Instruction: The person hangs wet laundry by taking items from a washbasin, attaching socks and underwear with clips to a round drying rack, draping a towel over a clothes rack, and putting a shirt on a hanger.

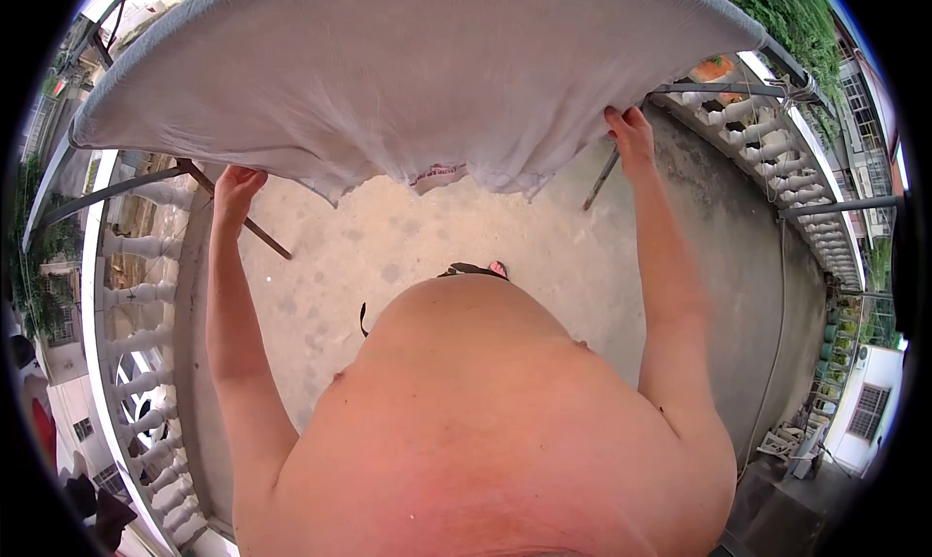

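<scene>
Straightening cloth (417,72), apparently: left fingers (250,179) and right fingers (634,122) pinch its near edge; next move likely needs even tension.

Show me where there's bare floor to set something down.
Bare grey-beige concrete floor lies below the hem of the thin pale-grey cloth, between two slim metal legs, and right of the right forearm, towards the right-hand white balustrade. Crowded: where the left hand and right hand hold the cloth near those legs.
</scene>
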A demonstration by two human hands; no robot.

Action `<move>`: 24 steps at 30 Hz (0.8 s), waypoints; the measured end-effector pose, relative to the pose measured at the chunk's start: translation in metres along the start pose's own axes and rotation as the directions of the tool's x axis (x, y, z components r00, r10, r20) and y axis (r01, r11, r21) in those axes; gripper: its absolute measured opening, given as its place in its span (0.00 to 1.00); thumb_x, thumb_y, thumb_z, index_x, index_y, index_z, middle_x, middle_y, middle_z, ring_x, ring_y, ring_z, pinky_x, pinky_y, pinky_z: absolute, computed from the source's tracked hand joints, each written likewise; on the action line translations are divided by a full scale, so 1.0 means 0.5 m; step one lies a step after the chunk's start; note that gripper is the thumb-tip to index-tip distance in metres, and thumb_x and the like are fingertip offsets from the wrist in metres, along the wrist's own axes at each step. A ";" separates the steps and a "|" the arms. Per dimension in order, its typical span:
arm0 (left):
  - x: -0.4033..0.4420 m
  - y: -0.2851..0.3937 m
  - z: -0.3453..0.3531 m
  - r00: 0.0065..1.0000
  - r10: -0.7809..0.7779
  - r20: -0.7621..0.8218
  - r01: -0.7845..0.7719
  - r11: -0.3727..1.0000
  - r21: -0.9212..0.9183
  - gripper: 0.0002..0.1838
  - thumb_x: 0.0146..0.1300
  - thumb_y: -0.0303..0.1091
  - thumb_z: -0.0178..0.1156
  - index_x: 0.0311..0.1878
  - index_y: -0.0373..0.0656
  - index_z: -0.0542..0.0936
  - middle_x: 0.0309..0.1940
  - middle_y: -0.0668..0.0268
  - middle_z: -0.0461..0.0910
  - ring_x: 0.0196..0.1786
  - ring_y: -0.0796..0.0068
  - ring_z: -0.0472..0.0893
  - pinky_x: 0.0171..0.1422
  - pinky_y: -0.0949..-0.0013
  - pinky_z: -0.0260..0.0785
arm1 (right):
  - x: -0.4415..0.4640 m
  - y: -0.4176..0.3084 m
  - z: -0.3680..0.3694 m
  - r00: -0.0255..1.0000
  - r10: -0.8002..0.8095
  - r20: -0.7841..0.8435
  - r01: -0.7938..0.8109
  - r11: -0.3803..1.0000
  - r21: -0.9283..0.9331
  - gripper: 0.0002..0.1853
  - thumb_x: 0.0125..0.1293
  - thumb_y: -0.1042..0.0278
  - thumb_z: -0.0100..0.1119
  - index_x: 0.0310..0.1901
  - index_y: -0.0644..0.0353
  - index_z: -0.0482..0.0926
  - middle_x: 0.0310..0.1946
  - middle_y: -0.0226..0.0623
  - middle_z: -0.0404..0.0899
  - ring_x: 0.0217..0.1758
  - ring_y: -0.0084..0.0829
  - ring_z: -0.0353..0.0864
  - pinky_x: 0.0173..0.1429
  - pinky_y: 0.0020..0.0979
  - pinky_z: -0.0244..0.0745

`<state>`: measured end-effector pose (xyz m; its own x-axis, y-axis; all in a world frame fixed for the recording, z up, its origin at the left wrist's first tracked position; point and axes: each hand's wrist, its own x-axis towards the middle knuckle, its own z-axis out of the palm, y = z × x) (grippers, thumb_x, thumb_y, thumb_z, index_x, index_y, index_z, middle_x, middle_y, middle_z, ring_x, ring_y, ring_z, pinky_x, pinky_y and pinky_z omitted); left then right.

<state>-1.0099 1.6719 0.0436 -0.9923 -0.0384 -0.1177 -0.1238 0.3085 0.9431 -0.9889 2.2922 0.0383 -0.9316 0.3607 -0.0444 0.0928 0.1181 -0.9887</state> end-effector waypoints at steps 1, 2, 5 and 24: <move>0.017 -0.027 0.007 0.992 -0.124 0.009 0.122 0.984 0.127 0.14 0.53 0.27 0.63 0.44 0.37 0.76 0.40 0.68 0.79 0.43 0.80 0.77 0.49 0.75 0.67 | -0.022 0.020 0.018 0.997 0.059 0.045 -0.057 0.997 -0.045 0.16 0.58 0.68 0.60 0.47 0.66 0.75 0.38 0.30 0.78 0.40 0.22 0.73 0.46 0.24 0.66; 0.022 -0.062 0.025 0.996 -0.090 0.020 0.086 0.987 0.135 0.11 0.54 0.28 0.62 0.41 0.40 0.77 0.35 0.71 0.78 0.37 0.83 0.74 0.44 0.76 0.64 | -0.048 0.037 0.031 0.989 0.118 0.089 -0.110 0.990 -0.091 0.17 0.57 0.69 0.60 0.47 0.67 0.75 0.37 0.31 0.78 0.41 0.24 0.74 0.47 0.25 0.67; -0.010 -0.059 0.103 0.996 -0.014 0.088 0.013 1.000 0.021 0.08 0.55 0.30 0.62 0.38 0.42 0.78 0.30 0.74 0.78 0.30 0.85 0.71 0.38 0.77 0.63 | -0.090 0.144 0.022 0.988 0.127 0.085 -0.099 0.956 -0.277 0.16 0.56 0.71 0.59 0.46 0.66 0.77 0.36 0.32 0.79 0.40 0.26 0.75 0.48 0.26 0.68; -0.067 -0.233 -0.020 0.886 -0.109 -0.451 0.338 0.817 0.467 0.14 0.50 0.43 0.63 0.31 0.41 0.78 0.23 0.58 0.79 0.30 0.62 0.78 0.38 0.63 0.68 | -0.071 0.164 -0.182 0.952 -0.096 -0.289 -0.180 0.587 -0.789 0.12 0.56 0.59 0.55 0.30 0.61 0.77 0.28 0.46 0.78 0.34 0.46 0.77 0.39 0.40 0.69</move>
<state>-0.9623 1.6280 -0.0592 -0.8655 -0.4963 -0.0672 -0.4370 0.6829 0.5854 -0.9162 2.3733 -0.0284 -0.7946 0.5997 0.0946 0.4995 0.7344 -0.4596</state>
